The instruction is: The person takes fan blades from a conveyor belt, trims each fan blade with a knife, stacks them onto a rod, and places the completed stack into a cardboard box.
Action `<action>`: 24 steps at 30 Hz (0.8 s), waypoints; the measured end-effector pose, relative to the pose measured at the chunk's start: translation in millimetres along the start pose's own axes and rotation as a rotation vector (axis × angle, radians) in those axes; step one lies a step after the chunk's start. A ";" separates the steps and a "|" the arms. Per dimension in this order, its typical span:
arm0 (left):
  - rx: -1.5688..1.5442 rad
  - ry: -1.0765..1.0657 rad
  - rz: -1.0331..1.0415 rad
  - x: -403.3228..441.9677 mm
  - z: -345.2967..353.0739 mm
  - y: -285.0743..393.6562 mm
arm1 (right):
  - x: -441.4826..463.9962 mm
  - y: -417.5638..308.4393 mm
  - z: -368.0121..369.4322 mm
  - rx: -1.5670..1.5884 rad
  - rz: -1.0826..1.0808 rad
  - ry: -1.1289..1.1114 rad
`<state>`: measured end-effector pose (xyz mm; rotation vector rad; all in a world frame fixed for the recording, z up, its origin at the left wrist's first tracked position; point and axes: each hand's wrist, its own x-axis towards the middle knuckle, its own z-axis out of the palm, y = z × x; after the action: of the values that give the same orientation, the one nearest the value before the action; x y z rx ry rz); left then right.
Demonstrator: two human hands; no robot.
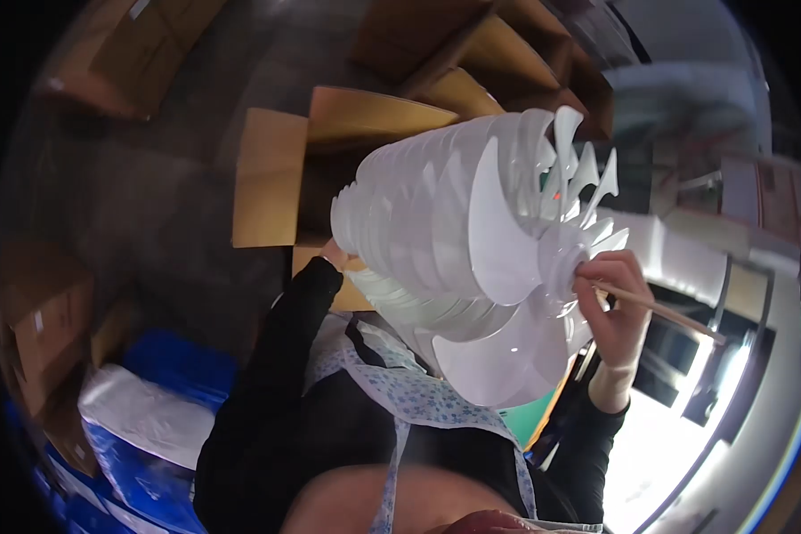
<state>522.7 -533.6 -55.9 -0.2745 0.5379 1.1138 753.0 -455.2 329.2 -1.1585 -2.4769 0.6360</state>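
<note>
A long stack of white plastic fan blades (432, 214) lies sideways across the front of my body. My left hand (336, 254) is at the left end of the stack, its fingers partly hidden beneath or behind it. At the right end, my right hand (616, 298) pinches a thin wooden-looking stick (663, 313) close to the hub (565, 267) of the outermost blade. The stick points away to the lower right. Whether its tip enters the hub cannot be made out.
An open cardboard box (271, 178) stands behind the stack, with more open boxes (489, 58) beyond. Other cartons (53, 320) are at the left. Blue and white plastic bags (142, 414) lie at the lower left. A bright opening (672, 463) shows at the lower right.
</note>
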 end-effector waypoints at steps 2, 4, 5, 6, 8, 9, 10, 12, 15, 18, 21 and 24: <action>-0.044 0.012 0.069 -12.3 -6.1 -15.0 | -10.4 8.9 -0.3 0.009 -0.113 -0.060; -0.073 0.005 0.118 -16.5 -11.4 -18.2 | -4.8 5.7 4.9 0.001 -0.170 -0.087; -0.088 0.011 0.130 -17.6 -13.3 -21.0 | -0.5 4.1 6.3 0.008 -0.177 -0.111; -0.101 0.011 0.138 -17.0 -15.4 -22.2 | 3.3 3.7 7.7 0.003 -0.202 -0.131; -0.116 0.010 0.146 -16.5 -14.5 -19.4 | 10.4 4.7 11.6 -0.002 -0.239 -0.156; -0.134 0.021 0.141 -19.0 -15.7 -20.8 | 16.5 5.3 13.9 0.004 -0.221 -0.183; -0.145 0.024 0.140 -17.6 -16.2 -21.7 | 18.7 9.4 17.7 0.010 -0.206 -0.196; -0.153 0.028 0.152 -15.8 -15.8 -21.0 | 21.5 15.0 21.4 0.023 -0.202 -0.205; -0.165 0.041 0.166 -16.4 -20.4 -17.8 | 22.6 19.0 28.9 0.044 -0.182 -0.211; -0.158 0.053 0.170 -16.2 -22.2 -11.5 | 26.3 14.2 35.3 0.048 -0.156 -0.226; -0.160 0.078 0.163 -15.0 -28.2 -3.8 | 33.8 11.0 44.6 0.050 -0.153 -0.245; -0.143 0.097 0.147 -9.0 -30.4 0.3 | 37.7 14.6 44.0 0.045 -0.140 -0.248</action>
<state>511.2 -554.7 -76.6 -0.4202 0.5724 1.2888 718.5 -428.5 288.4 -0.9288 -2.7035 0.8345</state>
